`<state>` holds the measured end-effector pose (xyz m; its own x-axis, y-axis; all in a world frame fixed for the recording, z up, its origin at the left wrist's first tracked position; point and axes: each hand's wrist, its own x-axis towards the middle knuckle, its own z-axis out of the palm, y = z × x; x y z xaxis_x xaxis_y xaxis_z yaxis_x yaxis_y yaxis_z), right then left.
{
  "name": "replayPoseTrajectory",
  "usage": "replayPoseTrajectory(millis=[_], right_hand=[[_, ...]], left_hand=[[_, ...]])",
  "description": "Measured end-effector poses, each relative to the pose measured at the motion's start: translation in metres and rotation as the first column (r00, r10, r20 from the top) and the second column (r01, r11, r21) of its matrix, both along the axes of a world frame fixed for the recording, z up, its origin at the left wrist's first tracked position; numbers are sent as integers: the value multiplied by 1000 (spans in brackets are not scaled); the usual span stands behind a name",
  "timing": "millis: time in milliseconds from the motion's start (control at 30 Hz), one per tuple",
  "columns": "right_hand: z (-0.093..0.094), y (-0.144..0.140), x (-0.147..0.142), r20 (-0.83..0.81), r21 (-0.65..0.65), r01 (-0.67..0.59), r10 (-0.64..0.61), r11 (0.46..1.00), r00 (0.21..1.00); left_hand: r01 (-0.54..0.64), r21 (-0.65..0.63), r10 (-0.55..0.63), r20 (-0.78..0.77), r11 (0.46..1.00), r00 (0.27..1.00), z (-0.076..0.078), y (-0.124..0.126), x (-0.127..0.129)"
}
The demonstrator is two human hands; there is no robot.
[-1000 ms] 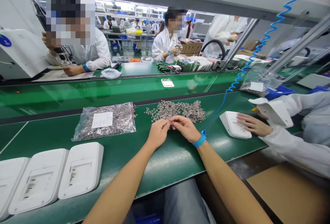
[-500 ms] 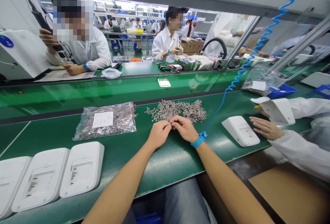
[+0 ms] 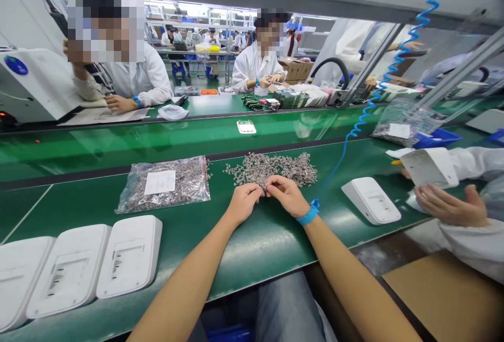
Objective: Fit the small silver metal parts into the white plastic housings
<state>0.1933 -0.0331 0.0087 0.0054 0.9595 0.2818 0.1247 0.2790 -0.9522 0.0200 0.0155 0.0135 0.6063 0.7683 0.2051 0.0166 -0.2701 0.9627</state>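
My left hand and my right hand meet almost fingertip to fingertip at the near edge of a loose pile of small metal parts. Both hands are closed in a pinch. Whatever lies between the fingertips is too small to make out, though it is probably from the pile's kind of parts. A blue wrist strap with a coiled cord circles my right wrist. Left of the pile lies a clear plastic bag full of similar metal parts, with a white label on it.
Several white plastic housings stand in a row at the left. Another white housing sits to the right, near a co-worker's hand and a held white cover. A blue coiled cord hangs down. Behind runs a green conveyor carrying a white part.
My fingertips have drawn slightly apart over the same spot. The co-worker's hand at the right has moved away from the white housing towards the held cover. The white part on the conveyor has shifted slightly left.
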Motion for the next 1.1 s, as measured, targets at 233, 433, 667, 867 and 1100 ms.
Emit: replayPoseTrajectory(millis=[233,433,667,867,1100], right_hand=[[-2,-1,-8,95,54,-73,67,996,993],[-3,-2,-8,236,101,-80,55,992,970],[3,-5,-9,351,164,-7,-51,986,935],[3,-9,-14,315,113,3,-38,994,948],[-4,-8,-5,370,86,78,-105,993,923]], left_hand=[[85,-109,-82,38,990,996,2,2,0],[146,-162,-140,46,976,989,0,7,-1],[176,-192,-165,74,965,984,1,10,-3],[32,-77,-37,-61,996,997,2,-3,-2],[-96,174,150,-329,980,932,-3,-15,0]])
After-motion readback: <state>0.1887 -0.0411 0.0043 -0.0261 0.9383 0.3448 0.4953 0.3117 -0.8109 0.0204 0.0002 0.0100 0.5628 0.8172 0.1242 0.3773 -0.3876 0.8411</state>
